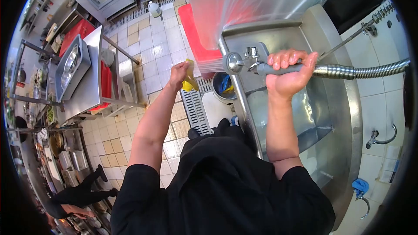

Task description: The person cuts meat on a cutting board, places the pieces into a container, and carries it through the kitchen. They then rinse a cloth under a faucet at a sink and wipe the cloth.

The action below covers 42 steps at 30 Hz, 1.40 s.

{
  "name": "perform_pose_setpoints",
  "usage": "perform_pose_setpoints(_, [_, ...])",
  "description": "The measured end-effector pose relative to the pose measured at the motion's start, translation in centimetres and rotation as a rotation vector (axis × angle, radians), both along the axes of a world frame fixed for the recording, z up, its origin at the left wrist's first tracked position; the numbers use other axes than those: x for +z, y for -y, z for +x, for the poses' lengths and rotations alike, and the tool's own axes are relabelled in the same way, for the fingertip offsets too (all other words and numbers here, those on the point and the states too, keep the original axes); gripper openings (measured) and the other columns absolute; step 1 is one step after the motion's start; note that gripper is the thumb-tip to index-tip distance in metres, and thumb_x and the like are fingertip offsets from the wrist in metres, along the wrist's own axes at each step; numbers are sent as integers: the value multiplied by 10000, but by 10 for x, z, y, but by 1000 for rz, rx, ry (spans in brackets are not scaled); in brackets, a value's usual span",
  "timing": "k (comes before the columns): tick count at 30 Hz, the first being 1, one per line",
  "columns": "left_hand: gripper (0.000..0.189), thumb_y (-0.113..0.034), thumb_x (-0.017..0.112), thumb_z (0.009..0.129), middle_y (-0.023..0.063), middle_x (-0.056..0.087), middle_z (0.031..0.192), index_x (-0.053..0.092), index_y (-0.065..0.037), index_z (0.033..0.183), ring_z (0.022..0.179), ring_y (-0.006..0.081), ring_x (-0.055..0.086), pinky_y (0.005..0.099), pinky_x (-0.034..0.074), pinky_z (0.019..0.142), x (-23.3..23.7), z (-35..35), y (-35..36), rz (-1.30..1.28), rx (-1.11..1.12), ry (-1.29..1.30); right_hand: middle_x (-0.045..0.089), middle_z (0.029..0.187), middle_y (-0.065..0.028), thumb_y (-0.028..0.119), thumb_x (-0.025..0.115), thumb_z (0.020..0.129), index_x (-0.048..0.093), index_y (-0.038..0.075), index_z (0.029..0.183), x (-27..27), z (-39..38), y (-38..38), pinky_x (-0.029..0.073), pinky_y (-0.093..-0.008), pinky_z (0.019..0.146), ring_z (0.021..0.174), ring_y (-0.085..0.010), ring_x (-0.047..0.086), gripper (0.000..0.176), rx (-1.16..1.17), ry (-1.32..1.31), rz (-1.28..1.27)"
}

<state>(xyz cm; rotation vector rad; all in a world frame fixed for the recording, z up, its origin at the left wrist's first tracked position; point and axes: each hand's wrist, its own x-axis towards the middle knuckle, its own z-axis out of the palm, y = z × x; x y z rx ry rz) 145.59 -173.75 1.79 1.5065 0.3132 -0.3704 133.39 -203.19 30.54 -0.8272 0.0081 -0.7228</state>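
My right hand [287, 67] is wrapped round the grey handle of a spray nozzle [261, 66] at the end of a coiled metal hose [374, 70]. The nozzle's round head points left, over the rim of the steel sink [248, 117]. Out to the left, above the floor, my left hand [178, 75] is closed on a thin yellow cloth [190, 82] that hangs from the fingers. Just right of that cloth stands a round bucket [216, 88] with blue and yellow things in it. My right hand looks wet.
A red container [198, 39] and clear plastic sheeting [252, 4] are ahead. A floor drain grate [194, 111] runs below my left hand. At left, a steel table [89, 78] bears a grey tub [65, 89]. Another person [74, 198] stands at lower left.
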Motion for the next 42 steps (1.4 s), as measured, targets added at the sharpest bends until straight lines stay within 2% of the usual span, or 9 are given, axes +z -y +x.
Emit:
perform_pose_setpoints(4, [335, -316, 667, 1015, 21, 690, 906, 740, -8, 1123, 726, 116, 582, 296, 496, 647, -3, -3, -9, -97, 120, -27, 410, 597, -14, 585, 447, 1051, 471, 129, 723, 3, -9, 1, 410, -361, 547, 486, -170, 410, 562, 29, 12, 7])
perform_pose_setpoints(11, [364, -343, 670, 1014, 19, 672, 893, 728, -10, 1148, 734, 129, 603, 313, 505, 634, 0, -9, -23, -70, 85, -36, 412, 601, -6, 596, 439, 1051, 465, 134, 721, -1, -20, 0, 423, -357, 540, 481, -161, 416, 568, 77, 39, -2])
perform_pose_setpoints(22, [327, -315, 635, 1031, 63, 713, 937, 721, -1, 1067, 774, 162, 669, 313, 546, 712, 11, -13, -19, -64, -35, 2, 409, 603, -1, 600, 449, 1047, 466, 137, 729, -5, -24, -7, 420, -356, 539, 481, -157, 415, 562, 68, 39, -2])
perform_pose_setpoints(29, [263, -236, 622, 1018, 69, 716, 985, 737, -8, 1080, 867, 172, 668, 326, 546, 775, -2, -9, -28, 18, -76, 3, 427, 585, 1, 527, 443, 1073, 483, 147, 746, -14, -24, -8, 423, -374, 521, 482, -162, 421, 503, 99, 98, 124])
perform_pose_setpoints(31, [260, -235, 668, 981, 71, 707, 927, 748, 6, 1037, 827, 175, 649, 350, 539, 750, -23, -4, -33, -139, -48, 1, 433, 581, -6, 520, 483, 1061, 475, 139, 764, -16, -26, -9, 427, -378, 523, 484, -164, 431, 483, 75, 95, 130])
perform_pose_setpoints(32, [237, -216, 668, 976, 63, 694, 915, 743, 6, 1013, 814, 171, 639, 346, 532, 740, -17, -8, -32, -115, -36, 27, 427, 576, 4, 542, 399, 1082, 480, 153, 748, -17, -26, -10, 425, -371, 520, 463, -167, 426, 519, 81, 72, 128])
perform_pose_setpoints(36, [187, -194, 668, 964, 52, 659, 834, 715, -19, 919, 746, 164, 615, 346, 510, 670, -15, -10, -29, -93, -25, 22, 419, 590, -22, 519, 416, 1084, 466, 128, 751, -22, -23, -10, 427, -366, 541, 482, -170, 423, 516, 74, 57, 92])
perform_pose_setpoints(40, [228, -214, 652, 993, 65, 675, 815, 717, 0, 950, 696, 173, 628, 334, 508, 604, -43, -5, -35, -247, -76, 33, 415, 599, -31, 523, 461, 1070, 462, 121, 764, -21, -23, -11, 427, -365, 560, 500, -170, 428, 504, 50, 44, 53])
perform_pose_setpoints(42, [236, -221, 658, 999, 72, 688, 843, 717, 7, 981, 724, 183, 651, 344, 531, 617, -51, -3, -33, -268, -54, 46, 408, 602, -30, 532, 480, 1059, 460, 123, 765, -21, -23, -11, 421, -369, 580, 516, -173, 429, 504, 59, 31, 70])
